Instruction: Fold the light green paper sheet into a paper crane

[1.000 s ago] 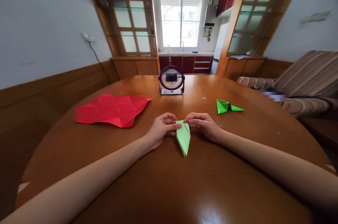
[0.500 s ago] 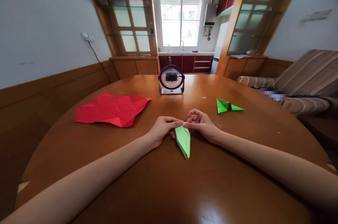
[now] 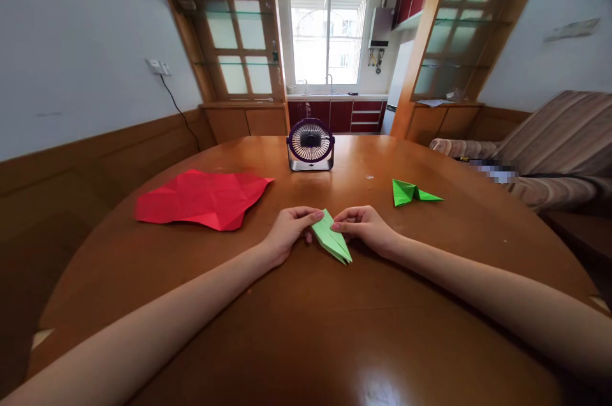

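A light green folded paper [image 3: 331, 239], long and narrow with pointed ends, is held between both hands above the table. My left hand [image 3: 292, 232] pinches its upper left edge between thumb and fingers. On the opposite side, my right hand [image 3: 364, 229] grips the paper's right edge, the thumb on top and the fingers curled behind. The paper's lower end slants toward me and to the right, with split layers at its tip. Fingertips beneath the paper are partly hidden.
A creased red paper sheet [image 3: 203, 201] lies on the wooden table [image 3: 296, 329] to the left. At the right rests a bright green folded paper [image 3: 412, 192]. A small purple fan [image 3: 310, 143] stands at the back middle. A striped armchair [image 3: 554, 138] is beyond the right edge.
The light green paper has turned so that its lower tip points further right and sits higher. Its top end now shows between the hands, and my right fingers have curled in closer.
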A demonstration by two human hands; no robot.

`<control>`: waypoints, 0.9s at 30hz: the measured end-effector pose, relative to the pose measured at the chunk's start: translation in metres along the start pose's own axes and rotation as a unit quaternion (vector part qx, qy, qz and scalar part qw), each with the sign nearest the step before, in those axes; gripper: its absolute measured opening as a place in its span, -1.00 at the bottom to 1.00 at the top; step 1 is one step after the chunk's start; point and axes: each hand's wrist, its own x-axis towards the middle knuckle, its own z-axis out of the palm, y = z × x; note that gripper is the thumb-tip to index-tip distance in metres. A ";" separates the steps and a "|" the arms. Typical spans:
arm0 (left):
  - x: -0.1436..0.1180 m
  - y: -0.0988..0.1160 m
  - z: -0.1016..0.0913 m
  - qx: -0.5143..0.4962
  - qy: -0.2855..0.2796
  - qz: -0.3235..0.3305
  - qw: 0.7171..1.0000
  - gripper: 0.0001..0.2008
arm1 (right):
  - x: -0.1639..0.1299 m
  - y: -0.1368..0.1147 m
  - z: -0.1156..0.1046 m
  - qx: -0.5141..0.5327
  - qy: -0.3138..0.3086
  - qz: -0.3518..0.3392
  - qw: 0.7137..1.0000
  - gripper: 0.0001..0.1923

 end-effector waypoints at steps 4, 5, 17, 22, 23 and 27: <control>0.000 0.002 -0.002 0.020 -0.005 0.009 1.000 -0.66 | -0.002 -0.001 0.000 0.000 -0.003 -0.001 1.000 -0.69; 0.000 0.002 -0.002 0.013 0.014 0.014 1.000 -0.66 | -0.002 -0.003 0.000 0.001 -0.010 0.003 1.000 -0.68; 0.000 0.000 -0.007 0.006 0.103 0.046 0.994 -0.64 | 0.002 -0.002 -0.005 0.048 -0.008 -0.010 0.999 -0.61; -0.004 0.001 -0.005 0.044 0.055 0.048 0.996 -0.58 | 0.006 -0.001 -0.012 0.092 0.065 -0.045 0.993 -0.66; -0.005 0.001 -0.004 0.053 0.040 0.054 0.996 -0.57 | 0.006 0.000 -0.013 0.096 0.070 -0.049 0.992 -0.67; -0.006 0.000 -0.002 0.072 -0.004 0.083 0.994 -0.61 | 0.008 0.001 -0.015 0.109 0.071 -0.063 0.989 -0.65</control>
